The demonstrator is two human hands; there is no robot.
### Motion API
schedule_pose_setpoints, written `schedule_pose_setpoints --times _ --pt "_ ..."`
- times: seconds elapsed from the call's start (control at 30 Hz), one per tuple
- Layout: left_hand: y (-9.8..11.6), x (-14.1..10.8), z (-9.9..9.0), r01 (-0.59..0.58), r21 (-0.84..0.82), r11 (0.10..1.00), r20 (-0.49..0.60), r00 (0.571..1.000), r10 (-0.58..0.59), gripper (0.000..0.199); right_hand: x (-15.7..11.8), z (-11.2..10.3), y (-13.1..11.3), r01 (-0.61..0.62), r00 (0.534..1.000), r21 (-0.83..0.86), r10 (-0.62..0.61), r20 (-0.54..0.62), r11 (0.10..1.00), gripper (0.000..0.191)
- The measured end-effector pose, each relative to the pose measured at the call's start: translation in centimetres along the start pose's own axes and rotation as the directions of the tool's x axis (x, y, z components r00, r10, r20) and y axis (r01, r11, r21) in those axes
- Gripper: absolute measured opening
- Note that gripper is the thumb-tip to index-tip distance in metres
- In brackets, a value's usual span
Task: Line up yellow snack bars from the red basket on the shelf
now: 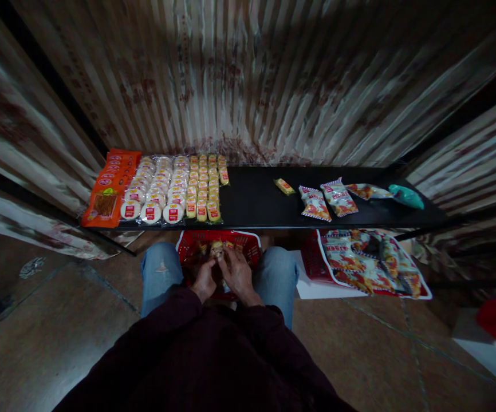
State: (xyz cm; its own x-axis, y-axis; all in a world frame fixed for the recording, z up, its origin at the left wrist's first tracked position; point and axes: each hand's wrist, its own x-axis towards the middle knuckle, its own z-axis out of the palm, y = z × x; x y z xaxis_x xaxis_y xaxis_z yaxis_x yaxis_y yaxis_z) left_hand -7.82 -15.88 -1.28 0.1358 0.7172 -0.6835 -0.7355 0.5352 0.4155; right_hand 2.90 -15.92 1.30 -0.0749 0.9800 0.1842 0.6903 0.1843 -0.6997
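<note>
Between my knees, my left hand [205,280] and my right hand [237,276] come together over a red plastic basket [251,236]. The fingers of both are closed around a small snack in a clear and yellow wrapper [216,248]; its exact kind is too dim to make out. Similar small wrapped pieces lie in the basket, mostly hidden under my hands. Ahead on the black shelf [248,200] stand rows of small yellow wrapped snacks [203,189], beside rows of round white wrapped crackers [173,213].
Orange snack packets [107,189] lie at the shelf's left end. A single yellow wrapped snack [284,186], white-and-red bags [338,197] and a green packet [406,197] lie to the right. Below them, a second basket [314,263] holds several bags. Striped curtains [231,80] surround the shelf.
</note>
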Motion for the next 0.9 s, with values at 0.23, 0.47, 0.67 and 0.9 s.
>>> schedule_pose_setpoints --times 0.23,0.47,0.67,0.9 --pt "-0.1 0.1 0.1 -0.190 0.031 0.981 -0.136 0.972 0.192 0.018 -0.3 0.7 1.2 -0.041 0.999 -0.061 0.042 0.025 0.997 0.039" --pt "-0.7 0.8 -0.2 -0.313 0.168 0.935 -0.064 0.943 0.327 0.024 0.2 0.6 1.3 -0.172 0.984 0.055 0.169 0.064 0.984 0.046" --pt "-0.6 0.6 0.1 -0.342 0.233 0.910 -0.006 0.936 0.353 0.030 0.5 0.5 1.4 -0.288 0.953 0.066 0.280 0.117 0.955 0.047" --pt "-0.2 1.0 0.4 -0.464 0.410 0.785 0.048 0.871 0.490 0.028 1.1 1.2 2.6 -0.180 0.983 0.080 0.183 -0.026 0.980 0.039"
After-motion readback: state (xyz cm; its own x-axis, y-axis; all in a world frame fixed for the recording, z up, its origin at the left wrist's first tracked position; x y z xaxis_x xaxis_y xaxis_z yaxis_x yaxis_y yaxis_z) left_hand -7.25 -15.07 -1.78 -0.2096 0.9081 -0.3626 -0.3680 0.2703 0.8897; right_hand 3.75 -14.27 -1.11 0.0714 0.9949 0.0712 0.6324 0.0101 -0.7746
